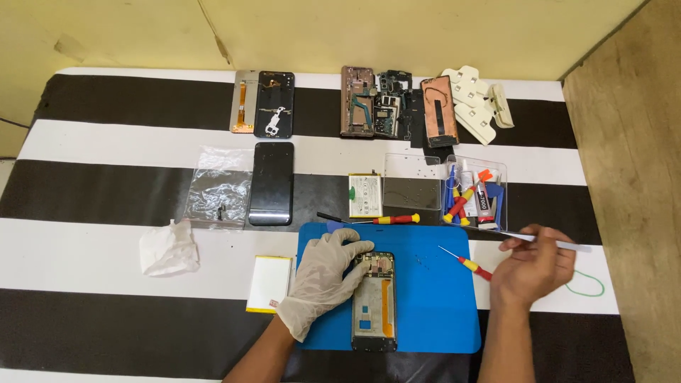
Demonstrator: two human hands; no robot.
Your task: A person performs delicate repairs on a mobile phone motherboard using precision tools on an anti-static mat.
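Two hands are working over a blue mat (425,312): the gloved left hand (323,280) is lying with fingers spread on an opened phone (374,301) at the mat's middle, while the bare right hand (532,266) is pinching tweezers (550,241). A white-labelled rectangular battery (365,195) is lying just above; a clear crinkled bag (218,186) is sitting farther left.

Light: even, warm, moderately bright from above
Shadows: soft, faint under the right hand (532,266)
Glare: mild sheen on plastic bag (218,186)
Focus: sharp centre, slight softness at edges
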